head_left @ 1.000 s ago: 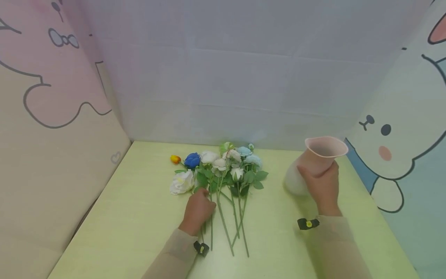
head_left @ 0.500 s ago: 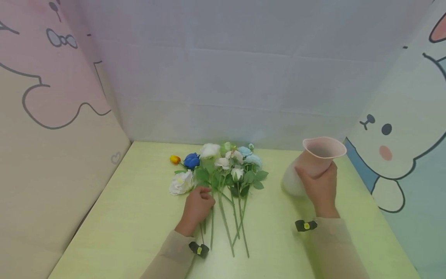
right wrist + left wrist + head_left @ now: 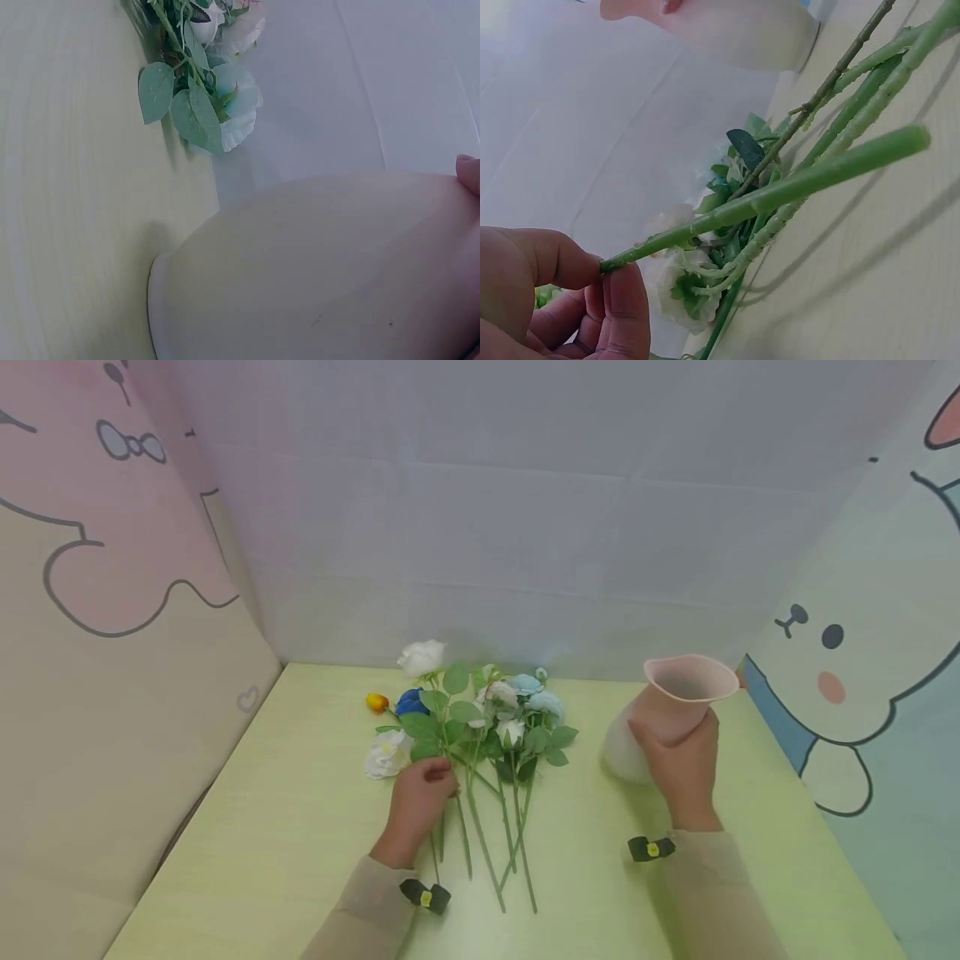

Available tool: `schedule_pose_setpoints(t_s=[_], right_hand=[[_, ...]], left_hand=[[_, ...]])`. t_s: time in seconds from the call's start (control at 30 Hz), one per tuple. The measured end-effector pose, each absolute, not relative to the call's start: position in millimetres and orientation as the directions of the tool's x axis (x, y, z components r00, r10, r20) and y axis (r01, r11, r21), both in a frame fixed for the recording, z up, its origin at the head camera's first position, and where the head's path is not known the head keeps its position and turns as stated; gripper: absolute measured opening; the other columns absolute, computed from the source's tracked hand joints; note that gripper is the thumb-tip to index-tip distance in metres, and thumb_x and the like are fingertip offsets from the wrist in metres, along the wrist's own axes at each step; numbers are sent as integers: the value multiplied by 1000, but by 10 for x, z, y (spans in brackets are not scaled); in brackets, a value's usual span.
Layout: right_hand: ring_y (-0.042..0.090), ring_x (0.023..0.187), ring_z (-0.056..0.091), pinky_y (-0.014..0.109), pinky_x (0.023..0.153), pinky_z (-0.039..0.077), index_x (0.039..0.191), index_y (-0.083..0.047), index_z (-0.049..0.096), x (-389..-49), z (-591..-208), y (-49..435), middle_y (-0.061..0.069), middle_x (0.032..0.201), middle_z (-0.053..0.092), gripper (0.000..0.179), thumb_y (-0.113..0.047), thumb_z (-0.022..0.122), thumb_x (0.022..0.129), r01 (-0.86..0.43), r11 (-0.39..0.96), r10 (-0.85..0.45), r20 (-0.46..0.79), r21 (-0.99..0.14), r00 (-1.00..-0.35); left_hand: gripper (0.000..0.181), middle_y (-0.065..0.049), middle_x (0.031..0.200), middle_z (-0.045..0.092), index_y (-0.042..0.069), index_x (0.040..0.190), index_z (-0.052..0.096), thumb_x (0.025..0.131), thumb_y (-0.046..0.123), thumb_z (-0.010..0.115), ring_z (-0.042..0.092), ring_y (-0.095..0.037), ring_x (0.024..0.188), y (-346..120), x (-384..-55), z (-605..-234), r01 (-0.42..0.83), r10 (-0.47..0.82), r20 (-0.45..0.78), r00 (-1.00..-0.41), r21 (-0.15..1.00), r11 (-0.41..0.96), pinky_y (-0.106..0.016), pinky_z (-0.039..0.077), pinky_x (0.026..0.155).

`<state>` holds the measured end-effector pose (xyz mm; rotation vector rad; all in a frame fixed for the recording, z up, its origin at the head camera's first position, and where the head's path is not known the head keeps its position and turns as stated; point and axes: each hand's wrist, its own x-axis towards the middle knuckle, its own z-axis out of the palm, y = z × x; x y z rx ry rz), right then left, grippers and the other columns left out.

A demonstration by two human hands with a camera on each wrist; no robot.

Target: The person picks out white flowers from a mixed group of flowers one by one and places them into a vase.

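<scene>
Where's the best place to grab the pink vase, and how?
Probably round the vase's neck, from the near right side, where the right hand holds it: it narrows there, between the flared rim and wider belly.

Screened-in, booth-like space, pale yellow table (image 3: 247, 860), plain grey backdrop (image 3: 510, 535), cartoon-printed side panels (image 3: 892, 585); building type unclear

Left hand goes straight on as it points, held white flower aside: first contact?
Probably the pale pink flower among those lying ahead of the left hand; depth is unclear.
</scene>
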<state>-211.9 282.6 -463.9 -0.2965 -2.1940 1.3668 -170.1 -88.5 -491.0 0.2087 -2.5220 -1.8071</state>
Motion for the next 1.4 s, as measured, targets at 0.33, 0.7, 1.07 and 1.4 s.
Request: schedule_pose_setpoints(t_s=[0.33,0.7,1.07,1.4], right_hand=[[23,123,50,47,107,39,154,-8,33,-2081,-4652,2710,8,141,49,100,-28,93,75,-109,448,457,332,-888,-825],[27,123,50,52,106,39,154,-6,32,-2083,-4708,2611,12,141,49,102,-31,93,75,-145,461,424,360,-875,-831],[22,119,51,48,103,41,153,-9,34,-2026,-4699,2633,8,138,50,100,-28,94,76,-164,455,385,359,-875,-850],[26,122,50,51,105,40,156,-10,30,-2037,-4717,2640,10,142,48,102,-34,92,78,-151,472,360,346,-868,-866]], left_hand=[[27,-9,98,70,-3,113,71,88,5,69,66,-23,91,-895,-1708,-4889,-55,-57,-38,-998,946,318,-36,57,77],[28,-9,99,70,-5,112,70,91,12,75,68,-25,92,-858,-1683,-4918,2,-9,5,-1000,950,314,-40,58,80],[26,-9,103,66,-5,120,61,101,12,66,68,-20,90,-652,-1622,-4936,77,115,47,-992,960,269,-33,58,75],[21,-6,105,66,2,118,62,101,13,66,65,-20,96,-584,-1699,-4765,161,164,113,-980,932,325,-35,57,84]])
